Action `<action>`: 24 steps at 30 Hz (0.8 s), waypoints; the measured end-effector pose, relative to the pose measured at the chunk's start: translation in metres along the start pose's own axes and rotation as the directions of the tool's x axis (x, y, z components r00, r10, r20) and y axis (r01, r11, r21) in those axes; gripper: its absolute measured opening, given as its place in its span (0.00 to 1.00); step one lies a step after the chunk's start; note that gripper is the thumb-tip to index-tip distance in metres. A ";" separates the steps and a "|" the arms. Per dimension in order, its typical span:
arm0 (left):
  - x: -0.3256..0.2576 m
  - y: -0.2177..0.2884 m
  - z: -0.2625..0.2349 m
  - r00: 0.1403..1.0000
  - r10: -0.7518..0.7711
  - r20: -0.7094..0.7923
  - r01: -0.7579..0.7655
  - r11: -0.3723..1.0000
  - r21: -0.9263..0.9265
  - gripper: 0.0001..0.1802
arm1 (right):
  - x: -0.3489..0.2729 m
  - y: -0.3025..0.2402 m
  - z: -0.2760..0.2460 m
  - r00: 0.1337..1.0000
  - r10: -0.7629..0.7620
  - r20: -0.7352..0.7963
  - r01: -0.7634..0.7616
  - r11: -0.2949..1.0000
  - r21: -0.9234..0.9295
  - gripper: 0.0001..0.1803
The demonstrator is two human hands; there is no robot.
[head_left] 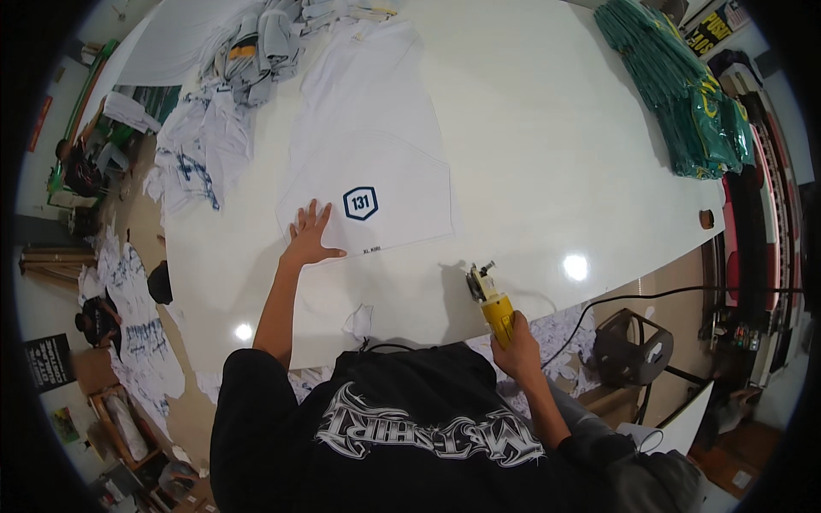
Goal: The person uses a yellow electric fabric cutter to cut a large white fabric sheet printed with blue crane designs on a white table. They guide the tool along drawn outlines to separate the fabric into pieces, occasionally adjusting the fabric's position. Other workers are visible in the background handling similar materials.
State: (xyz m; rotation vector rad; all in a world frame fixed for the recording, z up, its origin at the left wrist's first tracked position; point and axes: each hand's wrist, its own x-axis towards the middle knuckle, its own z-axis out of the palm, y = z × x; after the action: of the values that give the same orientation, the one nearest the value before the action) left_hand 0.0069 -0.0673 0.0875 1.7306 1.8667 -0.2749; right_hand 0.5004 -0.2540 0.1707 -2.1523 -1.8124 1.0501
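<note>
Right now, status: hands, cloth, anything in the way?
Left hand spread on white fabric. Right hand grips yellow tool, off fabric. Fabric laid out; white scrap nearer body, seemingly not blocking.

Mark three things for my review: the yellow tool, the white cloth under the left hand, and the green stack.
Yellow tool point(496, 311): head view, on its yellow body.
White cloth point(368, 141): head view, on its plain middle.
Green stack point(667, 85): head view, around its middle.

At the white table's point(530, 145) far end, the picture's edge cuts off a fabric pile point(351, 10); left of it, a worker's point(83, 175) hands are too small to tell; at its near edge, the right hand point(518, 349) hides part of the yellow handheld cloth cutter point(496, 313).
</note>
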 end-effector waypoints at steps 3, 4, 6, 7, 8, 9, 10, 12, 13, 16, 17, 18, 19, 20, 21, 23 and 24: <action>-0.011 -0.015 0.026 0.993 -0.012 -0.119 0.001 0.996 -0.094 0.75 | 0.016 -0.012 0.006 0.998 -0.049 0.033 0.049 0.999 -0.011 0.36; -0.012 -0.016 0.029 0.993 -0.008 -0.118 -0.005 0.995 -0.104 0.75 | 0.025 -0.015 0.009 0.995 -0.098 0.006 0.098 0.995 -0.020 0.34; -0.010 -0.015 0.027 0.993 -0.005 -0.120 -0.010 0.992 -0.122 0.75 | 0.043 -0.021 0.012 0.985 -0.167 -0.035 0.166 0.985 -0.039 0.32; -0.011 -0.016 0.026 0.992 -0.008 -0.123 -0.008 0.992 -0.126 0.75 | 0.053 -0.025 0.014 0.981 -0.188 -0.051 0.186 0.981 -0.047 0.32; -0.010 -0.016 0.026 0.992 -0.009 -0.126 -0.007 0.992 -0.130 0.74 | 0.061 -0.029 0.015 0.976 -0.209 -0.068 0.206 0.977 -0.056 0.32; -0.011 -0.016 0.027 0.992 -0.010 -0.128 -0.007 0.991 -0.133 0.74 | 0.066 -0.032 0.015 0.978 -0.197 -0.061 0.194 0.979 -0.056 0.32; -0.011 -0.017 0.027 0.991 -0.012 -0.131 -0.007 0.990 -0.142 0.74 | 0.071 -0.036 0.015 0.981 -0.184 -0.058 0.181 0.982 -0.053 0.32; -0.011 -0.017 0.028 0.991 -0.012 -0.137 -0.010 0.987 -0.159 0.74 | 0.078 -0.040 0.016 0.981 -0.184 -0.061 0.181 0.982 -0.048 0.33; -0.011 -0.017 0.029 0.990 -0.016 -0.142 -0.008 0.986 -0.168 0.74 | 0.080 -0.041 0.016 0.979 -0.195 -0.065 0.192 0.980 -0.047 0.33; -0.011 -0.018 0.031 0.989 -0.027 -0.147 0.000 0.983 -0.185 0.74 | 0.087 -0.044 0.020 0.980 -0.190 -0.061 0.189 0.981 -0.035 0.32; -0.011 -0.018 0.030 0.989 -0.032 -0.141 0.005 0.982 -0.186 0.74 | 0.089 -0.046 0.020 0.982 -0.182 -0.057 0.181 0.983 -0.029 0.32; -0.010 -0.018 0.030 0.990 -0.036 -0.135 0.010 0.982 -0.188 0.74 | 0.090 -0.047 0.020 0.981 -0.184 -0.063 0.182 0.983 -0.031 0.32; -0.011 -0.019 0.031 0.990 -0.037 -0.139 0.010 0.982 -0.191 0.74 | 0.091 -0.049 0.021 0.981 -0.184 -0.067 0.182 0.983 -0.031 0.32; -0.011 -0.019 0.031 0.989 -0.038 -0.143 0.010 0.981 -0.194 0.74 | 0.092 -0.051 0.021 0.980 -0.184 -0.071 0.183 0.983 -0.031 0.32; -0.011 -0.019 0.032 0.988 -0.039 -0.146 0.009 0.980 -0.197 0.75 | 0.094 -0.051 0.020 0.982 -0.179 -0.060 0.178 0.984 -0.028 0.32; -0.012 -0.019 0.033 0.987 -0.035 -0.154 0.001 0.976 -0.216 0.75 | 0.099 -0.055 0.018 0.985 -0.168 -0.040 0.167 0.986 -0.022 0.32; -0.012 -0.019 0.034 0.987 -0.034 -0.158 -0.003 0.974 -0.225 0.75 | 0.101 -0.056 0.019 0.982 -0.180 -0.049 0.179 0.983 -0.028 0.32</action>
State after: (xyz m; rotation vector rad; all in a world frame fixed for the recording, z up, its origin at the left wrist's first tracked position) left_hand -0.0029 -0.0973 0.0621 1.6239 1.9415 0.0718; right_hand 0.4471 -0.1530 0.1439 -1.9639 -1.9609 0.9284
